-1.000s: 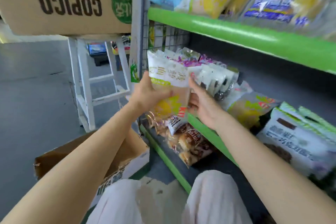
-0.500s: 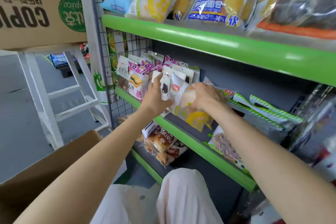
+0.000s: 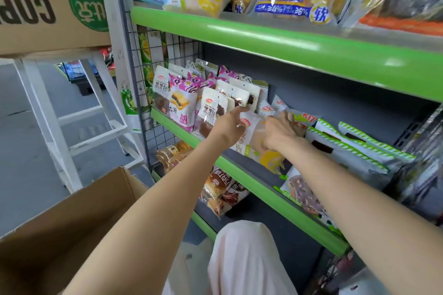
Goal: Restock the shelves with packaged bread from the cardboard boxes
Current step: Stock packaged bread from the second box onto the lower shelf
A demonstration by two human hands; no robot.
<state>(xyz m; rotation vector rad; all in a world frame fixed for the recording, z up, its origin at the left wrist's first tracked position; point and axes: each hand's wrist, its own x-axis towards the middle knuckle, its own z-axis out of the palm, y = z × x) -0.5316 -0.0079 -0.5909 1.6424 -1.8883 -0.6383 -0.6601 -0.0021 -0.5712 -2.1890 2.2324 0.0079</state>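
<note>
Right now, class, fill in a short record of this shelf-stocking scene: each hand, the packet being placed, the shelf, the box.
left hand: holds the packet's left edge
right hand: grips the packet's right side
bread packet: white with yellow print, tilted on the middle shelf
middle shelf: green front lip, packets standing at its left
cardboard box: open, lower left, contents hidden
</note>
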